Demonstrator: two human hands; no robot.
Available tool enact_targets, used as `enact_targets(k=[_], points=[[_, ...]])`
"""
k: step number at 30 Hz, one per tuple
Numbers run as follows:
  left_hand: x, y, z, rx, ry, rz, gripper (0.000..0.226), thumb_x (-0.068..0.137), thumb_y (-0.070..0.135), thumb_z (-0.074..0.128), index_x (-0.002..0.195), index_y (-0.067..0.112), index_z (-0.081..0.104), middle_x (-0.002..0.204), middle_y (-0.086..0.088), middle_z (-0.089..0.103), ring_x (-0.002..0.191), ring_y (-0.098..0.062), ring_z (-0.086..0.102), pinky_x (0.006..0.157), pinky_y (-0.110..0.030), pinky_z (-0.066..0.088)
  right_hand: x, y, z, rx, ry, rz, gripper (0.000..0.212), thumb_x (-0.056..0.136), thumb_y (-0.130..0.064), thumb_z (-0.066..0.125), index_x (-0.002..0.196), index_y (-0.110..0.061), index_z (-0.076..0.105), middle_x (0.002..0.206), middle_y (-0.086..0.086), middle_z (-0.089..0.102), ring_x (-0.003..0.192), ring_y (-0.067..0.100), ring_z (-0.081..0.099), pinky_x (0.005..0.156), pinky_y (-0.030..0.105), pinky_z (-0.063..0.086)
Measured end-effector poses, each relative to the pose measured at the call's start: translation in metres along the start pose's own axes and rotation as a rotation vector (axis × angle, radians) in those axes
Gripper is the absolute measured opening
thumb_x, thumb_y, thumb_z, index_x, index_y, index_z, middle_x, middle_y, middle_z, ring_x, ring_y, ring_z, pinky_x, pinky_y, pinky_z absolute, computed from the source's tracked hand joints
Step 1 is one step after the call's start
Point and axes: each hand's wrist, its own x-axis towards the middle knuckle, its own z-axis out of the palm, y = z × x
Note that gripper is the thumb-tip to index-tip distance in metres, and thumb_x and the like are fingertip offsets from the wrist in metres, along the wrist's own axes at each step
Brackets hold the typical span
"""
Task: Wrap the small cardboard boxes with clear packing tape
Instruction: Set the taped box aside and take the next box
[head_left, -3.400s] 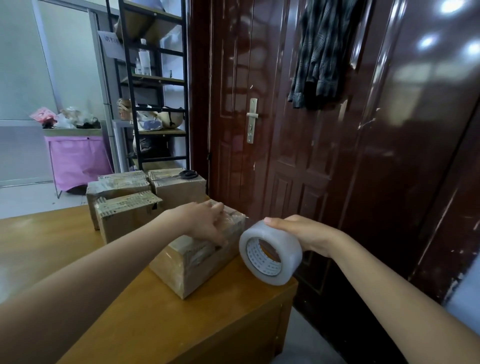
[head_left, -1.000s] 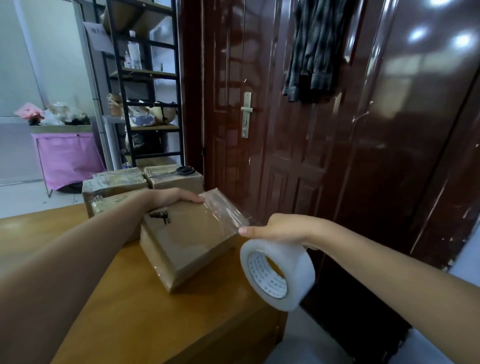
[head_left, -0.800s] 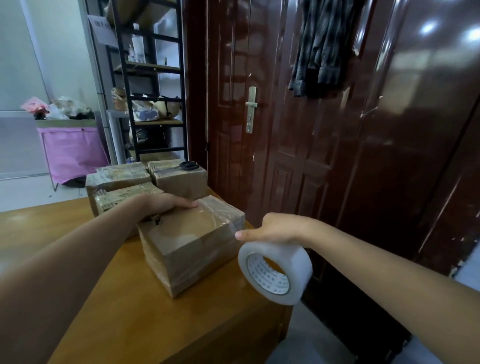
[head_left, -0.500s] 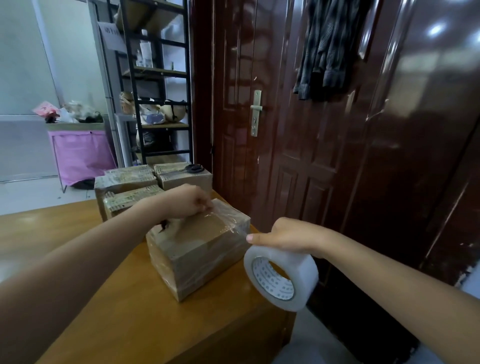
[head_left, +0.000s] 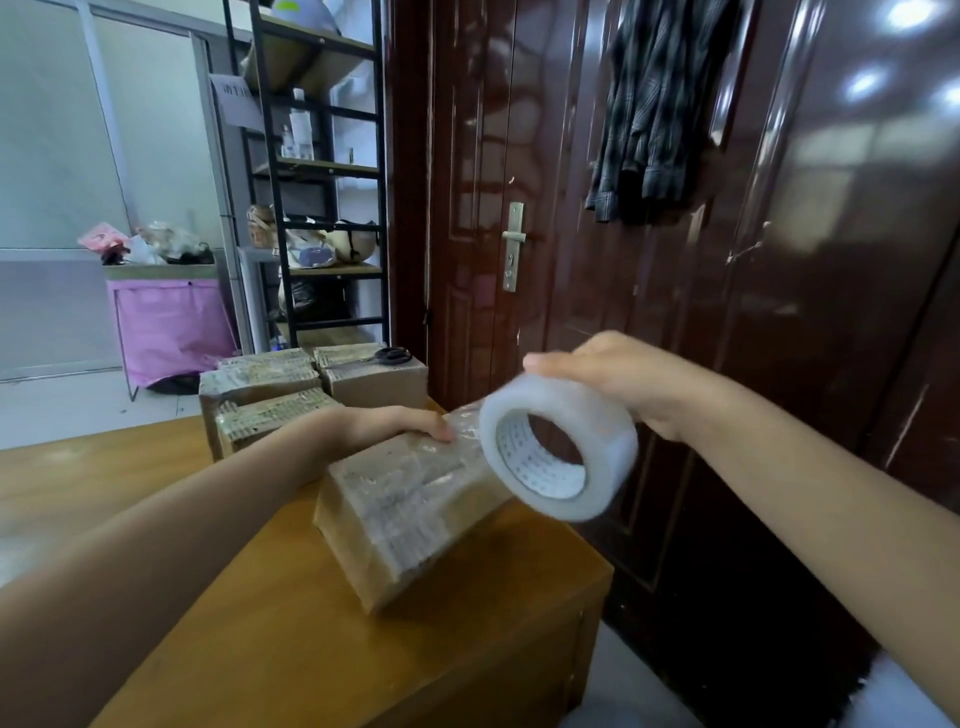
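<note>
Left hand (head_left: 384, 426) pressed flat on the box (head_left: 410, 499) at the surface's (head_left: 260, 649) door-side corner, apparently steadying it, while right hand (head_left: 618, 379) gripped the tape roll (head_left: 558, 447) raised just beside the box, film stretched onto its top.

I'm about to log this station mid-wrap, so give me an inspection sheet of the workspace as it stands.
Surface: wooden table; work is at its right corner.
Job's things: box tilted on the table, glossy with tape; tape roll held above its right end, a clear strip running to the box. Three more boxes behind.
Clutter: scissors on the rear right box.
Hands: left hand rests on the box's far edge; right hand holds the roll.
Cables: nothing seen.
Surroundings: dark door with hanging shirt, black shelf, pink bin.
</note>
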Motion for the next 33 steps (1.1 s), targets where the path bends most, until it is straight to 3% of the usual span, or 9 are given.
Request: enact_targets(k=[3,6,10,13,16,19,25,29,33], points=[[0.005,-0.011,-0.012,0.010,0.038,0.041,0.089,0.034,0.062,0.088,0.108,0.018,0.065,0.099,-0.006,0.073,0.083,-0.016,0.072,0.070,-0.025,0.055,0.013,-0.012,0.008,0.093,0.015,-0.049,0.036,0.084,-0.040,0.071,0.101,-0.008,0.073,0.100,0.008,0.073,0.097,0.023,0.068,0.089,0.038,0.053],[0.014,-0.011,-0.022,0.253,0.357,0.215,0.052,0.069,0.047,0.081,0.113,0.029,0.060,0.115,0.000,0.065,0.099,-0.014,0.064,0.079,-0.023,0.049,0.027,-0.011,0.019,0.136,0.057,-0.097,0.036,0.088,-0.036,0.069,0.105,-0.004,0.071,0.105,0.004,0.071,0.099,0.017,0.066,0.083,0.026,0.050],[0.013,-0.004,-0.004,0.777,0.731,0.309,0.026,0.089,0.038,0.066,0.098,0.015,0.060,0.090,0.002,0.063,0.086,-0.020,0.063,0.075,-0.032,0.054,0.040,-0.006,0.032,0.278,0.174,-0.093,0.053,0.088,-0.041,0.068,0.100,0.011,0.067,0.072,0.008,0.067,0.061,0.012,0.062,0.061,0.023,0.050],[0.005,0.002,0.024,0.878,0.647,0.233,0.062,0.081,0.074,0.051,0.097,0.014,0.053,0.089,0.001,0.061,0.076,-0.016,0.059,0.069,-0.036,0.051,0.049,-0.005,0.042,0.328,0.295,-0.104,0.059,0.087,-0.042,0.069,0.095,0.016,0.063,0.073,0.022,0.066,0.054,0.014,0.062,0.064,0.028,0.052],[0.002,0.002,0.035,0.929,0.538,0.134,0.086,0.074,0.081,0.051,0.124,0.012,0.042,0.116,-0.005,0.054,0.105,-0.025,0.055,0.089,-0.040,0.047,0.053,-0.004,0.048,0.365,0.314,-0.108,0.053,0.087,-0.044,0.069,0.096,0.008,0.067,0.090,0.023,0.071,0.076,0.026,0.070,0.087,0.044,0.056],[0.007,-0.006,0.040,0.993,0.617,0.123,0.081,0.078,0.072,0.059,0.130,0.013,0.036,0.133,-0.007,0.048,0.125,-0.027,0.045,0.104,-0.049,0.037,0.046,0.007,0.056,0.541,0.208,-0.146,0.026,0.091,-0.036,0.066,0.100,-0.012,0.068,0.087,0.013,0.074,0.079,0.024,0.070,0.089,0.045,0.056],[0.010,-0.009,0.041,0.974,0.651,0.152,0.075,0.079,0.066,0.063,0.126,0.013,0.039,0.123,-0.002,0.049,0.124,-0.024,0.044,0.107,-0.049,0.032,0.011,0.042,0.076,0.708,0.214,-0.206,0.027,0.086,-0.044,0.059,0.098,-0.022,0.070,0.094,0.000,0.070,0.095,0.020,0.063,0.085,0.039,0.051],[0.011,-0.008,0.038,0.956,0.655,0.143,0.075,0.076,0.067,0.066,0.124,0.015,0.040,0.105,0.000,0.047,0.112,-0.026,0.051,0.097,-0.043,0.039,-0.004,0.027,0.067,0.561,0.127,-0.131,0.029,0.097,-0.035,0.053,0.106,-0.011,0.066,0.111,0.014,0.068,0.104,0.029,0.064,0.091,0.043,0.052],[0.017,-0.008,0.033,0.932,0.673,0.158,0.068,0.076,0.067,0.065,0.112,0.015,0.041,0.091,0.003,0.051,0.094,-0.026,0.056,0.081,-0.040,0.043,-0.021,0.023,0.059,0.318,-0.001,-0.033,0.033,0.094,-0.039,0.058,0.091,-0.007,0.067,0.089,0.011,0.070,0.077,0.019,0.067,0.067,0.026,0.050]])
